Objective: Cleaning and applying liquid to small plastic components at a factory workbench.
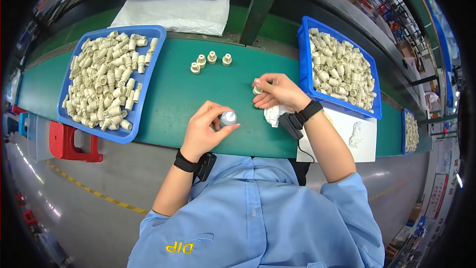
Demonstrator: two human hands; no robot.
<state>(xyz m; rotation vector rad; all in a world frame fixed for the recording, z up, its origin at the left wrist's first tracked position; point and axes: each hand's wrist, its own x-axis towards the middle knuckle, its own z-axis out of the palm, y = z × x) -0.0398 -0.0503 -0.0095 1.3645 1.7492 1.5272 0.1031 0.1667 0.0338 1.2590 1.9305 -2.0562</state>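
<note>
pinching a small translucent bottle (228, 118), the left hand (206, 125) stands apart from the right hand (277, 93), whose fingertips clasp a cream plastic piece (257, 90) farther from the body. green tabletop (198, 92) gives room between them, its near edge along the blue shirt (233, 203). a white wad (271, 115) lies by the right wrist; four similar pieces (201, 60) stand ahead; a filled left tray (157, 32) and right tray (342, 105) bound the sides.
</note>
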